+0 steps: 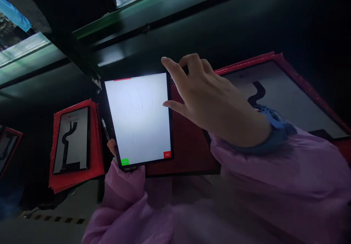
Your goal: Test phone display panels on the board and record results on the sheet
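A black-framed display panel point(139, 123) is lit white, with a green block at its lower left and a red block at its lower right. Faint thin lines show on its face. My left hand point(111, 147) grips it by the lower left edge; the thumb shows and the other fingers are hidden behind. A white pen point(104, 127) runs along that edge just above the thumb, and whether the hand holds it too I cannot tell. My right hand point(200, 88) is open at the panel's right edge, thumb and forefinger spread apart, holding nothing.
A dark panel lies on red sheets point(95, 152) at left, and a larger dark panel point(287, 90) on red wrapping at right. A red surface point(186, 141) lies beside the lit panel. Dark green metal rails point(148, 28) run behind. Striped floor tape point(57, 219) shows below left.
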A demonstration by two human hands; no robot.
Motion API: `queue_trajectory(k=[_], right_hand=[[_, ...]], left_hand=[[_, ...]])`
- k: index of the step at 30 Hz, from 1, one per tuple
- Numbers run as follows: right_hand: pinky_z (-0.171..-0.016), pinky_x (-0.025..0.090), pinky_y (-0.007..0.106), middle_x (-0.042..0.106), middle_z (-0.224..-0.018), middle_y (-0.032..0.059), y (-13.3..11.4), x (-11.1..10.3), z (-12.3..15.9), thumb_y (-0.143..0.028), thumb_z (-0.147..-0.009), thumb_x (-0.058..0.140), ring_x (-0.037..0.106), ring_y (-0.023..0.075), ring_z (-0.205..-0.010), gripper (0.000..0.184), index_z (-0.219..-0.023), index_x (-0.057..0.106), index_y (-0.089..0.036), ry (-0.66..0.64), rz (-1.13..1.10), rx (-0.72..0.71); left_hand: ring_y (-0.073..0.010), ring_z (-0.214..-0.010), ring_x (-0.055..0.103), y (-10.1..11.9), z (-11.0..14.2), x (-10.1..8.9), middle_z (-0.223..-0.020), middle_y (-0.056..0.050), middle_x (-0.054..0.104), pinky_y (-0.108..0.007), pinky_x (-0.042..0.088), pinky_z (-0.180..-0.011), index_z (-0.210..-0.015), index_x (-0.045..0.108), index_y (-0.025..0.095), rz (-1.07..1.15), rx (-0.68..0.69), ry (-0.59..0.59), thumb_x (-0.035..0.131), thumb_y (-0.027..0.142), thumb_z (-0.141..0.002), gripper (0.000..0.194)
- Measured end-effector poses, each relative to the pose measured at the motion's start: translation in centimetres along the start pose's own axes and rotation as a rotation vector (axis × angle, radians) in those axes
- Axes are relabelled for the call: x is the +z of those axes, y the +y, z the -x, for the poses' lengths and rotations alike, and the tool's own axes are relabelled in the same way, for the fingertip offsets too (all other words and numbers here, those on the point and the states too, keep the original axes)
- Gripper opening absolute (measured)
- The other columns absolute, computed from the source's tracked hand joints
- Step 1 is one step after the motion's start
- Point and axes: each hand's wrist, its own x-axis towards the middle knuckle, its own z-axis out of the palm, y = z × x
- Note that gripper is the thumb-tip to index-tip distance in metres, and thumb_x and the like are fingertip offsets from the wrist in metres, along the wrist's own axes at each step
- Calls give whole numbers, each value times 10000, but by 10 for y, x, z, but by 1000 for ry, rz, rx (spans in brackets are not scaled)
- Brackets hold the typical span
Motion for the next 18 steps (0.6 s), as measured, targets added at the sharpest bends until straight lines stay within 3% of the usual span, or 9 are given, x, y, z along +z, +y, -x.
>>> queue_trajectory(k=[5, 9, 13, 15, 18], right_hand=[[-770, 578, 420, 599, -1238, 170, 11, 3, -3, -465, -932, 674, 636, 316, -1075, 713, -1520, 382, -186, 13, 18, 68], [-815, 577, 426, 632, -1221, 147, 29, 7, -5, -548, -947, 620, 637, 298, -1100, 644, -1461, 457, -195, 63, -41, 55], [-760, 571, 425, 684, -1033, 110, 41, 8, -7, -537, -998, 527, 681, 265, -931, 418, -1147, 656, -169, 47, -31, 40], [-732, 550, 434, 690, -934, 92, 39, 5, -9, -456, -1017, 507, 675, 243, -826, 334, -964, 670, -170, 21, 9, 119], [-704, 510, 440, 699, -880, 65, 32, 1, -13, -352, -982, 564, 649, 228, -742, 215, -852, 632, -194, -80, 39, 294]], left_hand=[[-401, -1060, 713, -7, -4, -4, -1095, -125, 763, -548, 616, -767, -1454, 466, 344, -25, -13, 46, 191, 766, -836, 798], [-380, -894, 737, -6, -4, -4, -968, -122, 769, -515, 607, -659, -1435, 469, 343, -22, -5, 67, 169, 797, -821, 820], [-387, -863, 731, -4, -3, -4, -847, -126, 749, -499, 583, -618, -1374, 517, 348, -129, -18, 122, 162, 836, -773, 852], [-396, -892, 723, -4, -3, -4, -855, -125, 750, -502, 579, -630, -1344, 542, 347, -102, -5, 131, 266, 837, -755, 815], [-408, -1001, 713, -4, -2, -2, -964, -132, 766, -515, 598, -683, -1351, 553, 327, -38, 22, 110, 371, 816, -749, 797]])
